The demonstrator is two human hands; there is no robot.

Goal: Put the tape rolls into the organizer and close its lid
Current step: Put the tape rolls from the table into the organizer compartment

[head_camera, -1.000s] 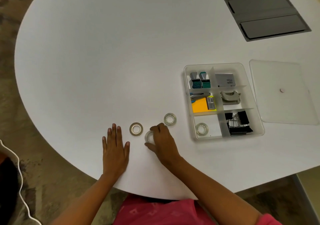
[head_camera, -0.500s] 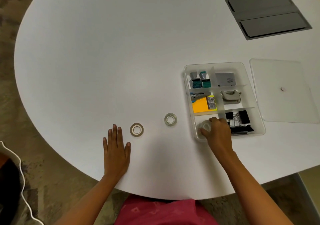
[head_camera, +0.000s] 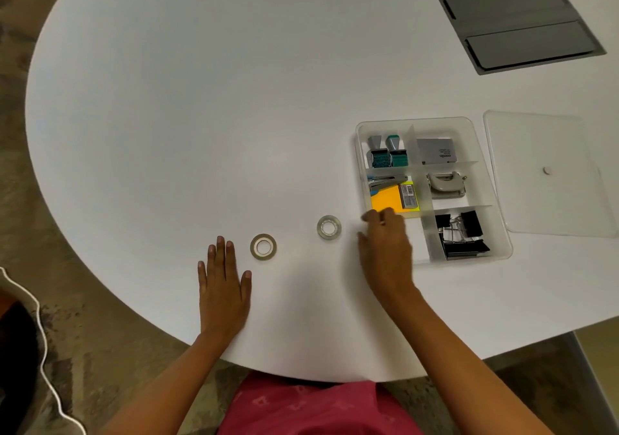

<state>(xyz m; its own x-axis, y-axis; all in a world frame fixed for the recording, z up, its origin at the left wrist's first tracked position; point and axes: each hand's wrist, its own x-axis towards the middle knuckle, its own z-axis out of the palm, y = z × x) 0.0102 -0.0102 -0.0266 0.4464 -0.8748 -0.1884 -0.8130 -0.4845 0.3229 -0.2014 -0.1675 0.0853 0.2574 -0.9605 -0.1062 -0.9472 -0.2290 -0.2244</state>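
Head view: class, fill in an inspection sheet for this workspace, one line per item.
Surface: white rounded table with a grey hatch.
Job's things: two tape rolls lie on the table; open organizer; its lid lies beside it.
Clutter: stamps, binder clips, sticky notes in compartments.
Grippers: left hand flat on the table; right hand over the organizer's near left corner, nothing visible in it.
Cables: white cord on the floor.
Surroundings: patterned carpet.
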